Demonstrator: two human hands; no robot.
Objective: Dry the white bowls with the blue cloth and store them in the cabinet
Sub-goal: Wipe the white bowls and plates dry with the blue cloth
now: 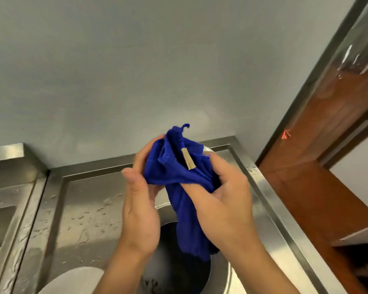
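While both hands grip the bunched blue cloth (179, 172) above the wet steel counter (89, 200), left hand (139, 200) cups its side, right hand (223, 200) pinches it, and one white bowl (72, 281) sits at lower left.

blue cloth (174, 166): soft, matt terry fabric with a nubbly pile and a stitched hem; a small beige tag, smooth and papery-looking, is sewn on its far part.
tabletop (83, 200): brushed stainless steel, dull sheen, speckled with water drops.
round basin (219, 272): polished metal rim, glossier than the steel around it; dark inside.
white bowl (72, 279): smooth, matt-looking white surface at the near left edge; material cannot be told.
wall (136, 71): flat, matt grey paint.
door (319, 166): reddish-brown wood with a satin varnish, on the right.
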